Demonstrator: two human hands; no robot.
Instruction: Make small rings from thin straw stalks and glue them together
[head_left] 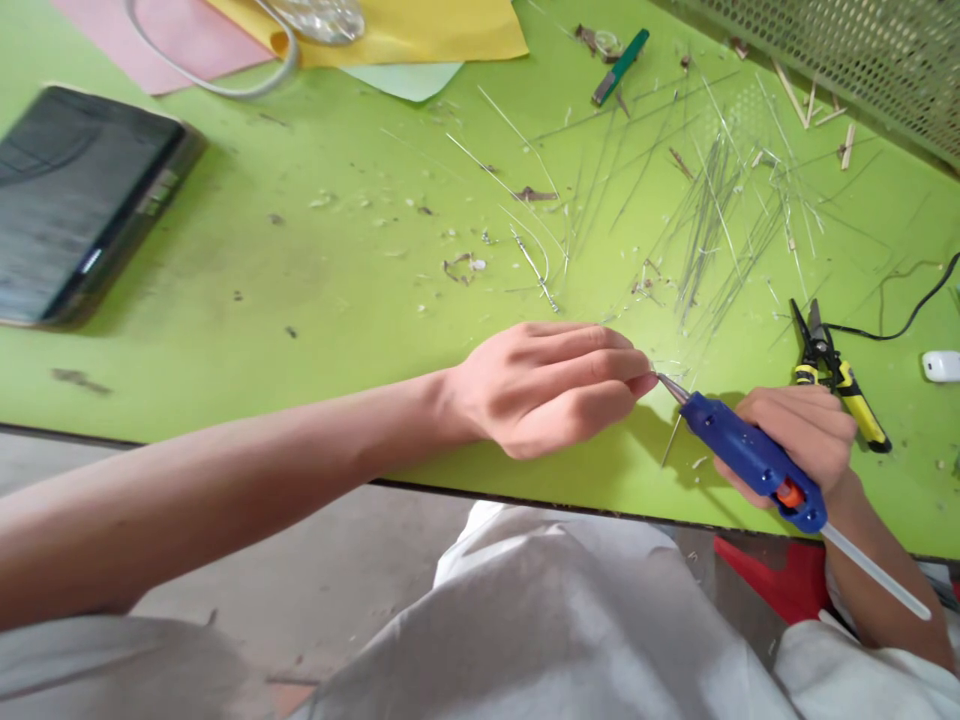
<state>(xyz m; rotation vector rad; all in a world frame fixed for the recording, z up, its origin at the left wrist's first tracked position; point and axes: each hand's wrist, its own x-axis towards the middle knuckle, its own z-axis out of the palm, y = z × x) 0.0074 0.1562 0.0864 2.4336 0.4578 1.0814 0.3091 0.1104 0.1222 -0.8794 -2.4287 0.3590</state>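
My right hand (pixel 802 435) is wrapped round a blue hot glue gun (pixel 739 445), with a whitish glue stick (pixel 877 570) poking out of its back end. The metal nozzle points left and meets the fingertips of my left hand (pixel 562 385). Those left fingers are pinched together; what they hold is too small or hidden to name. A thin wire (pixel 671 440) slants down near the nozzle. Close to my right hand lie yellow-and-black pliers (pixel 832 370) with their jaws apart.
Many thin wires (pixel 705 220) and scraps litter the green table (pixel 360 330). A green cutter (pixel 620 68) lies at the back, beside a perforated basket (pixel 862 60). A phone (pixel 82 200) sits far left, near coloured paper (pixel 420 30). A black cable (pixel 900 325) runs at right.
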